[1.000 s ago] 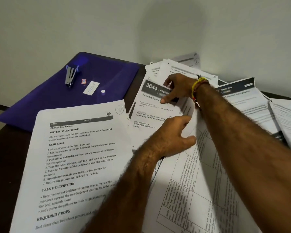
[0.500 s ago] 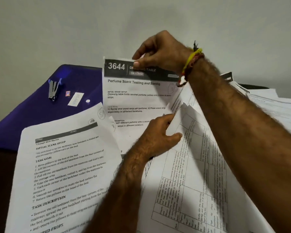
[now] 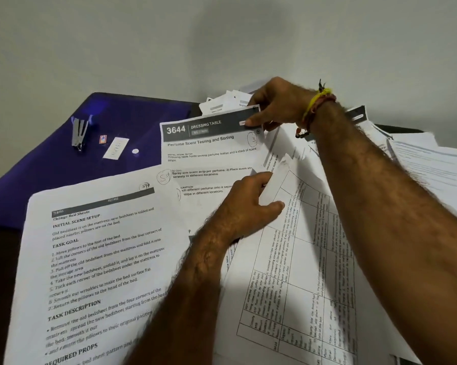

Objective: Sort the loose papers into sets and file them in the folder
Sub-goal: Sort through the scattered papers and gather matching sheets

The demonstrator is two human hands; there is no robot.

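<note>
My right hand (image 3: 277,104) pinches the top right corner of the sheet headed "3644 Dressing Table" (image 3: 211,154), which lies tilted over the pile. My left hand (image 3: 245,206) grips the folded-up edge of a table-printed sheet (image 3: 295,259) at its top corner. A "Change Bed Sheets" page (image 3: 95,259) lies at the front left. The purple folder (image 3: 50,164) lies flat at the back left. More loose papers (image 3: 433,167) spread out to the right.
On the folder sit a stapler (image 3: 79,135), a small staple box (image 3: 103,139), a white label (image 3: 115,148) and a white snap button (image 3: 135,151). A plain wall stands right behind the dark table (image 3: 0,259).
My right hand lifted the 3644 sheet off the pile, raised it upright, then lowered it back and shifted its grip to the top right corner. My left hand stayed on the table-printed sheet's edge.
</note>
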